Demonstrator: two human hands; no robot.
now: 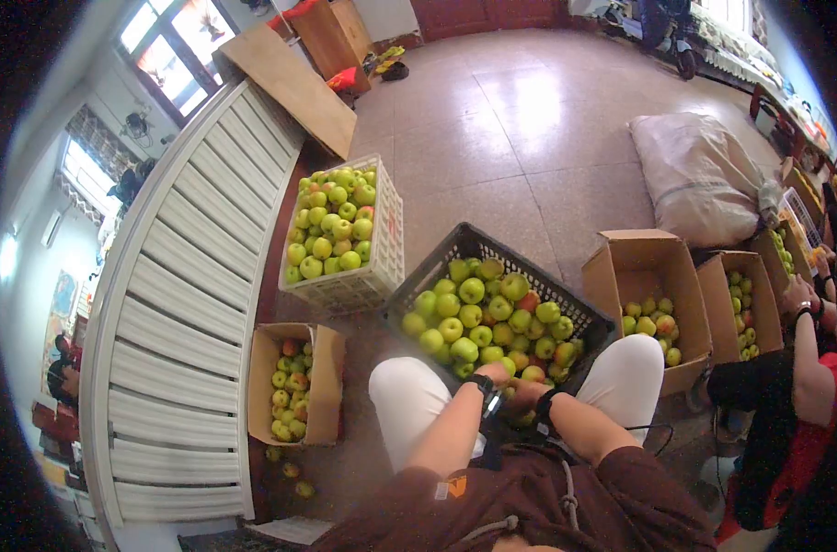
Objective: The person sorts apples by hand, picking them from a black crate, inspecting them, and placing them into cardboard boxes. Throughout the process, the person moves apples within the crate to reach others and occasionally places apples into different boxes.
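A black plastic crate (564, 304) full of green and reddish apples (471, 292) stands between my knees. My left hand (495, 372) and my right hand (527, 395) are close together at the crate's near side, low over the apples. Both hands look curled inward. A bit of yellow-green shows between them, but my fingers are mostly hidden, so what they hold cannot be made out. Dark bands circle both wrists.
Left of the crate stand a white crate (391, 241) heaped with apples and a cardboard box (325, 391) of apples. Loose apples (304, 489) lie on the floor. To the right are more apple boxes (653, 267), a large sack (699, 175) and another person's arm (812, 368).
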